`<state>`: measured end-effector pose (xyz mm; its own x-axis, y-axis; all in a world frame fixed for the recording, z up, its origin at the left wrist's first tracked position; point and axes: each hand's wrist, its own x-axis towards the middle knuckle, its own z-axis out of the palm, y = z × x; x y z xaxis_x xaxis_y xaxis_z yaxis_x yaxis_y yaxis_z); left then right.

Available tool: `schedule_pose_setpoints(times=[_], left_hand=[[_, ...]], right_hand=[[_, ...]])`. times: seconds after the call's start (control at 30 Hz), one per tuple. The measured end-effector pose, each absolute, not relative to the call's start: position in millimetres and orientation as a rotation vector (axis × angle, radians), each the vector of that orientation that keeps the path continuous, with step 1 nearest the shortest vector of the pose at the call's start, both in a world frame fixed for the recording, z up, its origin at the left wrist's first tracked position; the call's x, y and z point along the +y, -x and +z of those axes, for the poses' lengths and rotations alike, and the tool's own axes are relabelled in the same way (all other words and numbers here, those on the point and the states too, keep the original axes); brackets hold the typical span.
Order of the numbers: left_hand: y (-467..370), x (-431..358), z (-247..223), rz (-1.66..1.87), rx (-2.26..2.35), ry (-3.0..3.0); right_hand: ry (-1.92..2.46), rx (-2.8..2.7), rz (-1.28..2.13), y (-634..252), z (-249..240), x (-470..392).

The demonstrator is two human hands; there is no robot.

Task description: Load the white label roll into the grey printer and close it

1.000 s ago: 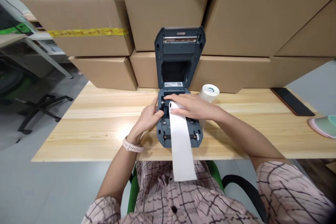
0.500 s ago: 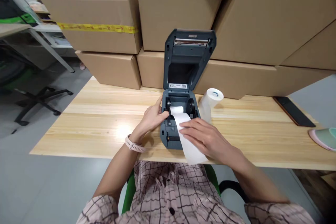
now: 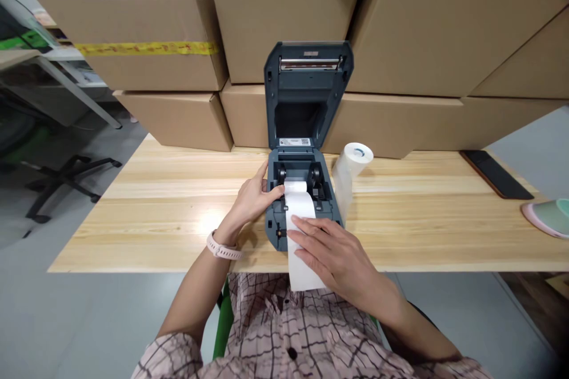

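Observation:
A dark grey label printer (image 3: 276,213) stands on the wooden table with its lid (image 3: 306,86) raised. Inside it lies a small white roll, from which a white paper strip (image 3: 302,269) runs forward over the printer's front and past the table edge. My left hand (image 3: 254,196) rests against the printer's left side, thumb over the rim near the roll, fingers apart. My right hand (image 3: 333,249) lies flat on the strip with its fingers stretched out. Right of the printer, a larger white roll (image 3: 358,154) stands with a translucent strip hanging off it.
Stacked cardboard boxes (image 3: 284,18) line the back of the table. A dark phone-like object (image 3: 495,174) lies at the right, near a green and pink item (image 3: 549,218). An office chair (image 3: 66,180) is at the far left. Part of a blurred person shows behind the boxes.
My right hand has moved a little left and down. The paper strip, slanted to the right before, now runs almost straight forward and hangs lower. My left hand keeps its place on the printer.

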<state>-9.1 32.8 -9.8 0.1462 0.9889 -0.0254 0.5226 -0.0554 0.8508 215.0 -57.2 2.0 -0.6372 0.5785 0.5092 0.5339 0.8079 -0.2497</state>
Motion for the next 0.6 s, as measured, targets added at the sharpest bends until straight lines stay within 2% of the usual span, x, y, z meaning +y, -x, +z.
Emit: schedule_pose_setpoints(times=[0.6], left_hand=[[10.8,36.1,-14.4,0.792,1.497,-1.705]], right_hand=[[0.795,-2.436,0.097,-220.3,3.2,-56.8]])
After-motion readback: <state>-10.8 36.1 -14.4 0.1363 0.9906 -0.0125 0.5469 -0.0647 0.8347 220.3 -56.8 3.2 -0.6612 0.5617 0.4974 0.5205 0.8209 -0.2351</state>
